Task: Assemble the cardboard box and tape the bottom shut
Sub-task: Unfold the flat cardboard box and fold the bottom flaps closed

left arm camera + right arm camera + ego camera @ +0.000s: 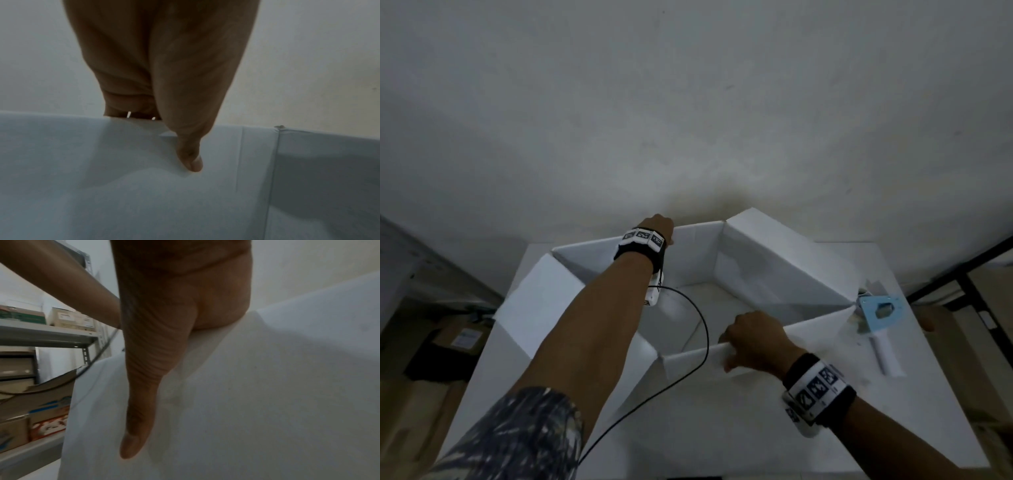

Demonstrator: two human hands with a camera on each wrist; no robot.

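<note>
A large white cardboard box (784, 260) stands open on the white table (928, 394), its flaps raised. My left hand (659, 228) grips the top edge of the far flap; in the left wrist view its thumb (191, 155) lies on the inner face of that flap (144, 194) while the fingers curl over the back. My right hand (750, 337) grips the near flap's edge; in the right wrist view the thumb (139, 402) presses on the outer face of the near flap (267, 402), the fingers hidden behind. A blue tape dispenser (878, 313) with a white handle lies right of the box.
A black cable (703, 329) hangs from my left wrist across the box opening. Brown cartons (455, 339) sit on the floor at the left, and a metal shelf (47, 335) holds boxes. A dark frame (969, 274) stands at the right. A grey wall rises behind.
</note>
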